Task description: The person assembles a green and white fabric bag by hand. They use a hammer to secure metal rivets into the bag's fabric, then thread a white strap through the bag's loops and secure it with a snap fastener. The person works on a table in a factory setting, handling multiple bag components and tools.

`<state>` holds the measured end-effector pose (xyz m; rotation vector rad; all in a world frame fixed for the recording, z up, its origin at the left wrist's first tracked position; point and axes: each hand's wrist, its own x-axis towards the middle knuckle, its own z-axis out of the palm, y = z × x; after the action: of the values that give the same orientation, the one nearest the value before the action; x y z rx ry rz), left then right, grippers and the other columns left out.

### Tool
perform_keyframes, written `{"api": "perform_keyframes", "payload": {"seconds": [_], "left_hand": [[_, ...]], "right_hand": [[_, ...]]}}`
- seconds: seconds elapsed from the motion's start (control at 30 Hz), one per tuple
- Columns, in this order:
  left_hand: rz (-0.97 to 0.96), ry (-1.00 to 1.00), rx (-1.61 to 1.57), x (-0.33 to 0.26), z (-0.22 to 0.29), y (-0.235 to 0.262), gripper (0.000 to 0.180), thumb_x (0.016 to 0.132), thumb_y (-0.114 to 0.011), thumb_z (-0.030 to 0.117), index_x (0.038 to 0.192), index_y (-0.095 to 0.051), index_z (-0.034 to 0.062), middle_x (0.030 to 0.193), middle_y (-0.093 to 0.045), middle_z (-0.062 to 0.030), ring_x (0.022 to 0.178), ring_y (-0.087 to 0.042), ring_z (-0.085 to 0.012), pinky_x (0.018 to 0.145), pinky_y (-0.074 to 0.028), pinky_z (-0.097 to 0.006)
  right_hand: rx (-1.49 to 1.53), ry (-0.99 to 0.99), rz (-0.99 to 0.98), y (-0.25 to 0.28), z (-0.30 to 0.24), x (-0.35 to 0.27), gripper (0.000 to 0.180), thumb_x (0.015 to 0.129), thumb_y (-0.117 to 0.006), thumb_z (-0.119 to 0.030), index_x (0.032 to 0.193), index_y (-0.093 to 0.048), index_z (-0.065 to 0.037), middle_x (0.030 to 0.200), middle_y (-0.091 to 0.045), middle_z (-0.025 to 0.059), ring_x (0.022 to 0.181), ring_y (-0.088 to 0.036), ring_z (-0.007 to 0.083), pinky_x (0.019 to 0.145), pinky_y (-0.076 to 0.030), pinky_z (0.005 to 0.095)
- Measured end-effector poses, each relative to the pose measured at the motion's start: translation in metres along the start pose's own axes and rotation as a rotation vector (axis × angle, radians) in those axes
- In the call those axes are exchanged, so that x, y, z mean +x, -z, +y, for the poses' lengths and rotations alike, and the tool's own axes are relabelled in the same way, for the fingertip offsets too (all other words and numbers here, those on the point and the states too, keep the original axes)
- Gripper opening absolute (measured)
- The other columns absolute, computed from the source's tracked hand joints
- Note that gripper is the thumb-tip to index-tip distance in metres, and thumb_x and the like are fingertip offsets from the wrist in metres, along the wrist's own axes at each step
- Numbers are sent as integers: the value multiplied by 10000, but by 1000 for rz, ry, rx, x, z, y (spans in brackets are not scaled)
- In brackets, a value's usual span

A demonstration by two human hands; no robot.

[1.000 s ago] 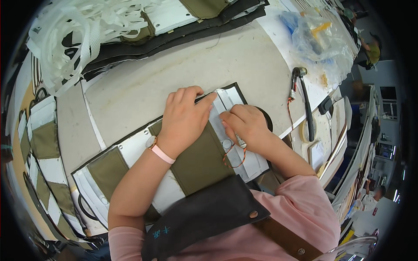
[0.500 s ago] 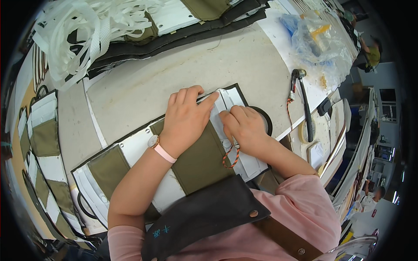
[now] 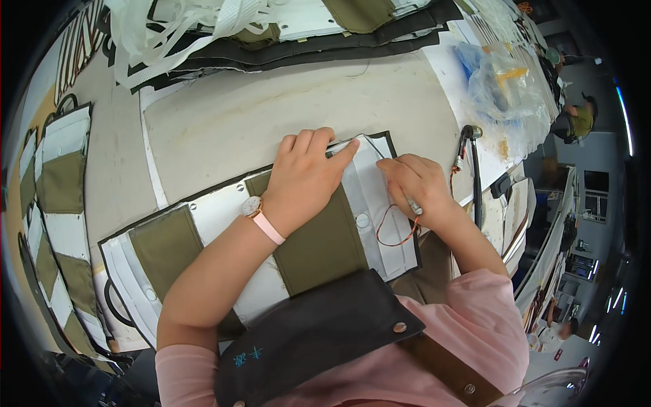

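Note:
A long fabric panel [image 3: 295,254] in white and olive green with black edging lies slanted in front of me. My left hand [image 3: 308,166], with a watch on its wrist, holds the panel's far edge, fingers curled at the rim and thumb on the white part. To its right, my right hand [image 3: 417,183] is closed around a slim pointed tool [image 3: 412,205] with a silvery handle. A thin shaft runs from its fingers toward the panel's far right corner. An orange cord loop hangs from the handle over the white end, near a round snap [image 3: 363,220].
A black pouch [image 3: 312,332] covers the panel's near edge. Similar panels [image 3: 62,183] lie at left. White straps [image 3: 190,41] and stacked dark-edged panels [image 3: 339,51] are at the back. A clear plastic bag [image 3: 505,88] and a black-handled hammer [image 3: 476,176] lie at right.
My right hand has moved right and slightly toward me, so the tool's thin shaft now shows. The left thumb stays at the panel's far edge. The view has shifted slightly.

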<state>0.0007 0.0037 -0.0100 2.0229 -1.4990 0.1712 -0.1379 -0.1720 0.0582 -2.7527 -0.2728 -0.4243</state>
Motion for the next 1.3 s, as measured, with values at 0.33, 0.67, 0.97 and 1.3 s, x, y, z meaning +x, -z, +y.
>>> {"api": "perform_keyframes", "payload": {"seconds": [0.33,0.67,0.97,1.3], "left_hand": [[5,2,10,1,-2,-4,461,765,-688,85,1208,-675,209,1097,-546,-63,991,-530,-229,848,-419,-361],[-13,-12,7,4,-2,-2,413,773,-690,115,1180,-689,183,1098,-541,-62,1026,-506,-224,848,-395,-357],[-28,10,-20,4,-1,-1,495,764,-683,84,1236,-655,229,1130,-538,-67,1010,-521,-240,880,-409,-377],[-71,16,8,4,0,0,495,764,-674,76,1237,-658,221,1134,-535,-70,1016,-510,-239,864,-402,-367]], "right_hand": [[4,-27,83,-13,-9,-18,324,751,-696,27,1056,-589,12,727,-577,102,604,-594,274,535,-477,370],[-11,6,83,-28,-3,-12,281,754,-722,-11,987,-565,-16,747,-570,83,600,-593,250,529,-477,352],[-95,-10,80,-33,-8,-9,293,735,-673,78,997,-564,8,707,-576,108,549,-570,272,500,-456,377],[22,-75,40,-8,12,12,173,771,-662,32,886,-542,-16,657,-578,97,553,-595,274,525,-478,361]]}}
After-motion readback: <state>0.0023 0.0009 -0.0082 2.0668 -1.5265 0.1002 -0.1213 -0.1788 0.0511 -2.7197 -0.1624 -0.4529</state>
